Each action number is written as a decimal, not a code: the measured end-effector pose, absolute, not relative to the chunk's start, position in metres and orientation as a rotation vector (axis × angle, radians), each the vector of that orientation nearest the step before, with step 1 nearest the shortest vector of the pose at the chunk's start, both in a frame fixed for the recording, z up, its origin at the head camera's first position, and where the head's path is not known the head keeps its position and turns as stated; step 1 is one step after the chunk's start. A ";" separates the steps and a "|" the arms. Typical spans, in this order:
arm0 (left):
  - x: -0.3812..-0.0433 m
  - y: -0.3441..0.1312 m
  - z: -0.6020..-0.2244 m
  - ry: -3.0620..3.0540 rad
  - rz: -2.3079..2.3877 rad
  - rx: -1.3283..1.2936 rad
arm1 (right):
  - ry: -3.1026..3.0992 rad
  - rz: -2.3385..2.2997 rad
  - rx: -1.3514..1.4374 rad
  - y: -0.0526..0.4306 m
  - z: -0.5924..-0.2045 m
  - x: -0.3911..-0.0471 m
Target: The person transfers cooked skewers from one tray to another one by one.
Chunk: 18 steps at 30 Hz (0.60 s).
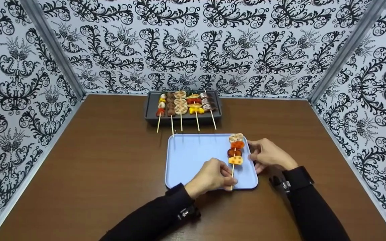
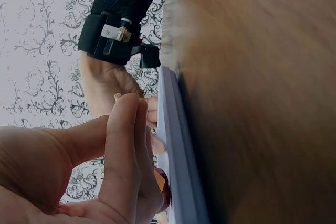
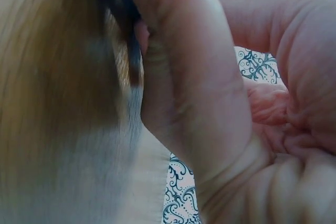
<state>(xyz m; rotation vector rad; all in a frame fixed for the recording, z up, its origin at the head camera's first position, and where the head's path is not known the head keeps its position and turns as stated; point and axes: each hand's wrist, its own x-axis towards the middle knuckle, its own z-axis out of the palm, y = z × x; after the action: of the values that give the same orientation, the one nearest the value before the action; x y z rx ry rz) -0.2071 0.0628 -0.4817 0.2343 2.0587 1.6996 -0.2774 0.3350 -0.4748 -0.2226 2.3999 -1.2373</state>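
A light blue rectangular tray point(image 1: 196, 154) lies on the brown table in the head view. Along its right side is a toy food skewer point(image 1: 236, 160), with orange, dark red and pale pieces on a wooden stick. My left hand point(image 1: 213, 175) pinches the stick's lower end between thumb and fingers, over the tray's near edge. At the tray's right edge, my right hand point(image 1: 271, 154) grips the rim, thumb at the top and fingers by the side. In the left wrist view, the stick's tip point(image 2: 118, 97) pokes out above the left fingers. The right fingers point(image 3: 194, 77) fill the right wrist view.
Behind the tray stands a dark grey grill pan point(image 1: 151, 107) holding several skewers, their sticks pointing toward me. One stick's end reaches the tray's far rim. Patterned walls point(image 1: 193, 47) enclose the wooden table point(image 1: 112, 150) at the back and both sides.
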 end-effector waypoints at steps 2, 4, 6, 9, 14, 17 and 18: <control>-0.208 0.066 -0.482 2.052 1.694 0.249 | 2.391 -1.238 -0.230 0.336 -0.474 -0.279; -0.207 0.069 -0.481 2.058 1.681 0.271 | 2.385 -1.239 -0.234 0.337 -0.474 -0.281; -0.207 0.071 -0.481 2.059 1.676 0.279 | 2.384 -1.235 -0.245 0.338 -0.473 -0.283; -0.205 0.074 -0.481 2.061 1.663 0.279 | 2.375 -1.236 -0.249 0.338 -0.473 -0.284; -0.202 0.080 -0.481 2.032 1.663 0.271 | 2.360 -1.239 -0.231 0.338 -0.475 -0.282; -0.200 0.085 -0.482 2.028 1.665 0.271 | 2.345 -1.260 -0.225 0.340 -0.477 -0.280; -0.200 0.087 -0.482 2.035 1.664 0.275 | 2.340 -1.271 -0.219 0.341 -0.478 -0.280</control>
<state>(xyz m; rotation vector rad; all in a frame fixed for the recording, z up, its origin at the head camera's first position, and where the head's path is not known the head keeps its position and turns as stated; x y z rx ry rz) -0.1996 0.0865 -0.4816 0.2750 2.0353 1.6635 -0.2798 0.3414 -0.4776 -0.2188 2.3402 -1.2714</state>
